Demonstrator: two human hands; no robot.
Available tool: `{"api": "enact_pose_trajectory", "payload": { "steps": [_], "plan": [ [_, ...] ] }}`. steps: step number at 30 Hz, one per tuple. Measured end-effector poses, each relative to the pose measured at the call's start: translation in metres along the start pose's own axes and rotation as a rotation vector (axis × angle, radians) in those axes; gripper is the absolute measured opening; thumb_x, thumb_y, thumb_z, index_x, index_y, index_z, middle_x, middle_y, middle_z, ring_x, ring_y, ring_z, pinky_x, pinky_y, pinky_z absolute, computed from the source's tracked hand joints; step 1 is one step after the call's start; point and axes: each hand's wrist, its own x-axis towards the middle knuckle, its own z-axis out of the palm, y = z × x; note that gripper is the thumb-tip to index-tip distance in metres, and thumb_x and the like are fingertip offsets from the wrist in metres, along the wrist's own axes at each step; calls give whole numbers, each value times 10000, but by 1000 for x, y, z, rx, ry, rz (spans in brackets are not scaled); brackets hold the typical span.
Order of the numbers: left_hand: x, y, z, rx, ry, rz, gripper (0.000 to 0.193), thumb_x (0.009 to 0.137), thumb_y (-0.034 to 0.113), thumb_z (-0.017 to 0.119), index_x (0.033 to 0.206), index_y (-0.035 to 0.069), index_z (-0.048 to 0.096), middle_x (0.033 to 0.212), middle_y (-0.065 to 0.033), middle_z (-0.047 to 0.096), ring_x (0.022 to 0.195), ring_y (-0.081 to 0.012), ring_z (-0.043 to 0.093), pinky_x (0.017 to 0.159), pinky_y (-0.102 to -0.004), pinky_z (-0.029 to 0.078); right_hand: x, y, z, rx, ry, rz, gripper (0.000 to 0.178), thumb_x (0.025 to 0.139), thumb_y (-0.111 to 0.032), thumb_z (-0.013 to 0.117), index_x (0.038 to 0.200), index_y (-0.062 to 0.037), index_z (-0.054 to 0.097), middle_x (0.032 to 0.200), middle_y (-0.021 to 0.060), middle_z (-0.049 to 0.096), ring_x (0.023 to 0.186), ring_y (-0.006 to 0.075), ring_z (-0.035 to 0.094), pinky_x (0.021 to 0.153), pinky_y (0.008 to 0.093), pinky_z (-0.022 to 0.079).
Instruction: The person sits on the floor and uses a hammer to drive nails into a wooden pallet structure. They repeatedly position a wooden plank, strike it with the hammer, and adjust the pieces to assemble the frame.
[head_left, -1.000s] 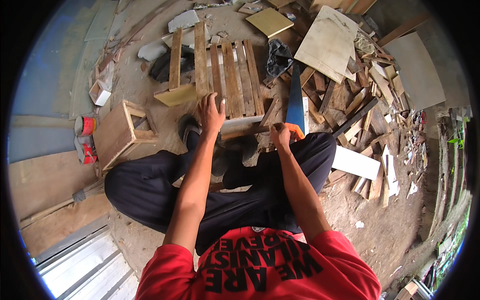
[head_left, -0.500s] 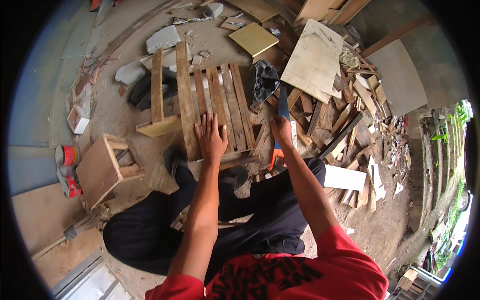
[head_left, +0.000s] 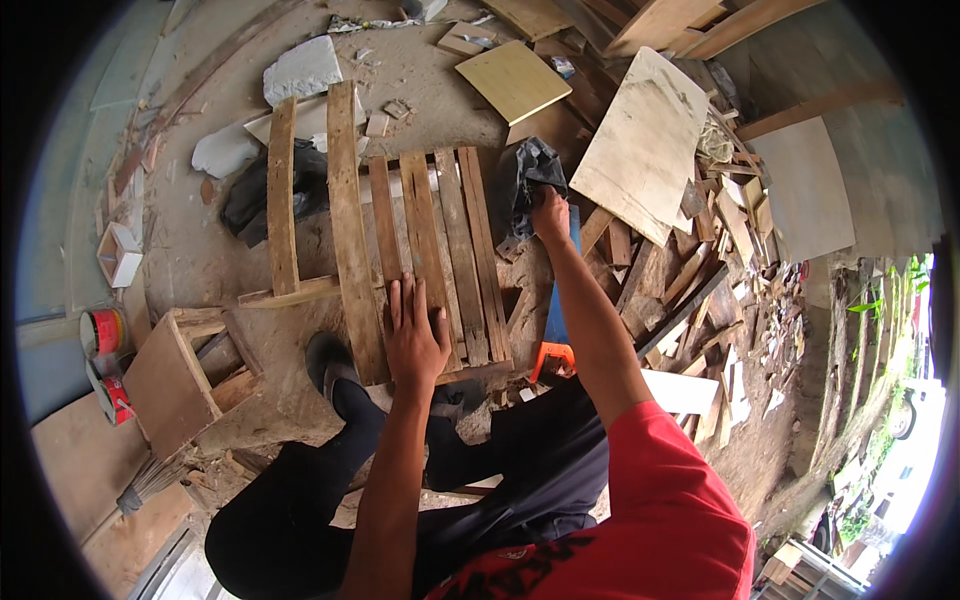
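Slats (head_left: 428, 240) bear the splayed left hand (head_left: 414, 342); the right hand (head_left: 550, 215) touches a black bag (head_left: 524, 165), grip unclear.

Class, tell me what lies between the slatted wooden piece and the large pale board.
In the head view, mainly the black plastic bag, the person's right hand and the blue saw blade lie between them.

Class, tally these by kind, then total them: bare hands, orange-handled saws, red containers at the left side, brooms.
Bare hands: 2 (left hand, right hand)
Orange-handled saw: 1
Red containers: 2 (upper container, lower container)
Broom: 1
Total: 6
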Motion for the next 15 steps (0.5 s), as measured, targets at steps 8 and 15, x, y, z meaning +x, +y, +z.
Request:
{"api": "enact_pose_trajectory", "payload": {
  "steps": [8, 15],
  "plan": [
    [3, 3, 4, 7, 18, 14, 512, 1019, 283, 471, 1465, 52, 371, 1515, -171, 372, 1459, -346, 258, 1133, -510, 349, -15, 16, 31, -96, 40, -163, 463, 742, 10, 598, 1198, -34, 534, 1058, 199, 563, 1010, 399, 565, 876, 459, 476],
    [5, 9, 0, -19, 68, 11, 503, 991, 261, 501, 1432, 38, 412, 1432, -154, 482, 1454, -340, 273, 1112, -498, 356, -14, 18, 20, -235, -37, -241, 288, 790, -27, 590, 1057, -101, 670, 1138, 181, 570, 1047, 370, 573, 883, 432, 499]
  ]
}}
